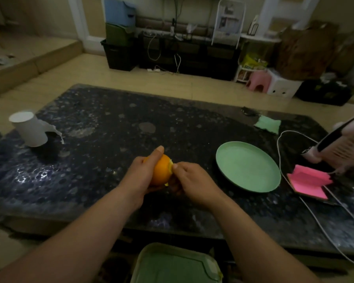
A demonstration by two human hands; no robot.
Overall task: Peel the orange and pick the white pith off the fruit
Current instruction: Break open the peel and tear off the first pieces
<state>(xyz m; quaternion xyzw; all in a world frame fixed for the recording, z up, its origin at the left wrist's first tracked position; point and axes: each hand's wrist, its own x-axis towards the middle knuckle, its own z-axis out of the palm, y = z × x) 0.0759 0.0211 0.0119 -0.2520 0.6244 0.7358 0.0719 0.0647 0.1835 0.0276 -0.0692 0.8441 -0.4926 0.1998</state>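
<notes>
An orange [161, 173] with most of its skin still on is held above the dark speckled table [114, 127]. My left hand [140, 176] grips it from the left, thumb stretched over its top. My right hand [189, 181] is curled against its right side, thumb and fingers pinching a torn edge of peel [170, 163] near the top. A small yellow bit of peel shows at the fruit's underside. The fruit's right face is hidden behind my right fingers.
A green plate [247, 167] lies right of my hands. A white paper roll [30, 129] stands at the left. Pink sticky notes [309, 181], a white cable [282, 170], a green cloth [268, 123] and a pink brush [339, 144] are on the right. A green bin [176, 264] sits below the table edge.
</notes>
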